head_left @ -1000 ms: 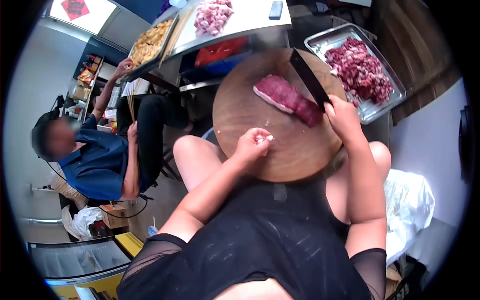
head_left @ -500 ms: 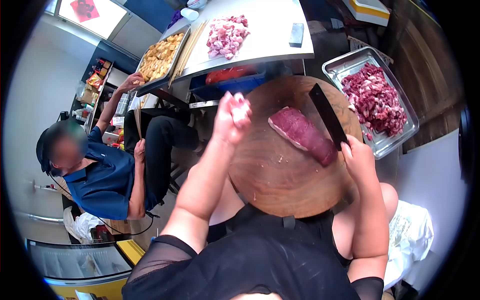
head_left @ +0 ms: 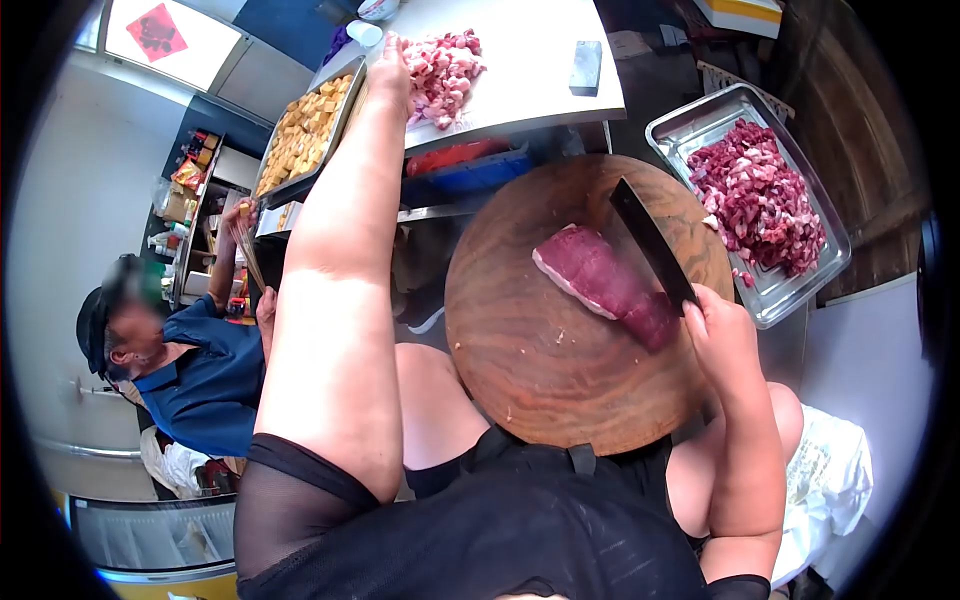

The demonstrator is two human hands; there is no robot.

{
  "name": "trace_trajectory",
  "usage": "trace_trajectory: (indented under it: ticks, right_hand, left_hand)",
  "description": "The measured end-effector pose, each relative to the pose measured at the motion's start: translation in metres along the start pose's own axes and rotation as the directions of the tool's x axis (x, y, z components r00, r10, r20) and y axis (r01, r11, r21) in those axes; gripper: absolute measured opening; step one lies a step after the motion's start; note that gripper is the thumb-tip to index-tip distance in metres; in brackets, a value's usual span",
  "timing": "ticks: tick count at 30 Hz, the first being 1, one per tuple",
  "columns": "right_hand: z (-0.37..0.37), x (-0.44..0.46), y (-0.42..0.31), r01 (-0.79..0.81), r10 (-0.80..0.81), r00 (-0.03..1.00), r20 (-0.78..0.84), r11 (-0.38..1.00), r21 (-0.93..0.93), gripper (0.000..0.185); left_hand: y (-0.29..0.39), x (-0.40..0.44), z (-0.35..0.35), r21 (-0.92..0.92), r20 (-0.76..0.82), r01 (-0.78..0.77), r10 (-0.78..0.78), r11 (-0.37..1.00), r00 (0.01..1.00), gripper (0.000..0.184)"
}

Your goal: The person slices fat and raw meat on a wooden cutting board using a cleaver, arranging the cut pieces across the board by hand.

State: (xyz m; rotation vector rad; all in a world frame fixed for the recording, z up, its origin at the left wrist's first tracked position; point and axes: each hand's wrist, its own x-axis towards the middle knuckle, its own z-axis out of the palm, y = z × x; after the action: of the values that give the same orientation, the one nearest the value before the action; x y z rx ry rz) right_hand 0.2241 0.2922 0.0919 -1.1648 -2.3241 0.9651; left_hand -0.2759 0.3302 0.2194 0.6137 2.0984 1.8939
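No legible text. Just dark marks, impossible to make out, on the red paper [head_left: 157, 32] well off to the left of the left grip [head_left: 393, 72]; also left of that grip, shelf packages [head_left: 188, 175], too small and blurred to read.

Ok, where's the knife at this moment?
In the head view, right of centre: the knife is in the right hand, over the round board, just right of the meat slab.
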Motion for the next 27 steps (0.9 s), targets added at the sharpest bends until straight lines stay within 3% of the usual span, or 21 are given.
trace_trajectory:
  ticks: [1, 2, 3, 4, 6, 8, 10, 13, 14, 16, 18, 19, 20, 22, 26, 27]
  right_hand:
    - [0.000, -0.001, 0.001, -0.001, 0.001, 1.000, 0.005, 1.000, -0.009, 0.022]
    - [-0.002, -0.002, 0.000, 0.002, -0.002, 1.000, 0.011, 1.000, -0.008, 0.022]
    - [-0.004, -0.003, -0.001, -0.010, 0.010, 1.000, 0.015, 1.000, 0.008, 0.022]
    - [-0.006, -0.003, -0.003, -0.024, 0.023, 1.000, 0.020, 0.999, 0.024, 0.022]
    - [-0.005, -0.004, 0.004, 0.033, -0.033, 0.999, -0.022, 0.999, 0.002, 0.022]
    - [-0.006, -0.004, 0.008, 0.069, -0.067, 0.996, -0.058, 0.997, 0.041, 0.021]
    - [-0.010, -0.005, 0.009, 0.075, -0.071, 0.993, -0.092, 0.996, 0.044, 0.022]
    - [-0.018, -0.006, 0.010, -0.010, 0.012, 0.993, -0.114, 1.000, 0.015, 0.024]
    - [-0.014, -0.006, 0.019, 0.052, -0.052, 0.983, -0.179, 0.999, -0.005, 0.025]
    - [-0.016, -0.008, 0.020, 0.035, -0.041, 0.982, -0.186, 0.999, -0.035, 0.025]
    - [-0.011, -0.012, 0.021, 0.041, -0.057, 0.972, -0.227, 0.996, -0.074, 0.023]
    - [-0.011, -0.017, 0.015, 0.075, -0.101, 0.953, -0.286, 0.992, -0.098, 0.022]
    - [-0.009, -0.022, 0.009, 0.107, -0.143, 0.928, -0.343, 0.987, -0.121, 0.022]
    - [-0.003, -0.023, 0.011, 0.257, -0.309, 0.816, -0.488, 0.951, -0.171, 0.024]
    - [-0.012, -0.018, 0.007, 0.343, -0.380, 0.724, -0.576, 0.922, -0.178, 0.025]
    - [-0.014, -0.015, 0.008, 0.380, -0.404, 0.686, -0.605, 0.908, -0.176, 0.025]
  left_hand:
    - [-0.001, 0.000, -0.002, 0.002, -0.003, 0.002, -0.002, 1.000, 1.000, 0.057]
    - [-0.001, 0.000, -0.006, 0.236, -0.054, -0.173, 0.191, 0.956, 0.980, 0.051]
    - [-0.001, 0.003, -0.010, 0.462, -0.059, -0.315, 0.383, 0.829, 0.922, 0.045]
    - [-0.001, 0.009, -0.011, 0.464, -0.064, -0.313, 0.384, 0.829, 0.921, 0.045]
    - [-0.011, 0.010, -0.009, 0.295, 0.068, -0.551, 0.558, 0.781, 0.827, 0.031]
    - [-0.002, -0.032, 0.004, -0.088, 0.108, -0.350, 0.358, 0.933, 0.927, 0.025]
    - [-0.010, -0.093, 0.019, -0.193, 0.376, -0.247, 0.304, 0.950, 0.875, 0.026]
    - [-0.047, -0.203, 0.040, 0.010, 0.627, -0.196, 0.147, 0.980, 0.765, 0.022]
    - [-0.055, -0.241, 0.047, 0.068, 0.677, -0.170, 0.080, 0.983, 0.732, 0.019]
    - [-0.098, -0.285, 0.062, 0.070, 0.763, -0.292, 0.137, 0.954, 0.632, 0.018]
    - [-0.111, -0.314, 0.079, 0.180, 0.765, -0.303, 0.060, 0.936, 0.641, 0.019]
    - [-0.122, -0.315, 0.090, 0.169, 0.765, -0.425, 0.153, 0.889, 0.625, 0.023]
    - [-0.135, -0.311, 0.105, 0.158, 0.777, -0.428, 0.155, 0.890, 0.610, 0.023]
    - [-0.145, -0.302, 0.135, 0.158, 0.699, -0.582, 0.326, 0.798, 0.637, 0.026]
    - [-0.138, -0.298, 0.187, 0.099, 0.776, -0.660, 0.358, 0.744, 0.520, 0.032]
    - [-0.166, -0.275, 0.206, 0.044, 0.891, -0.846, 0.362, 0.532, 0.274, 0.036]
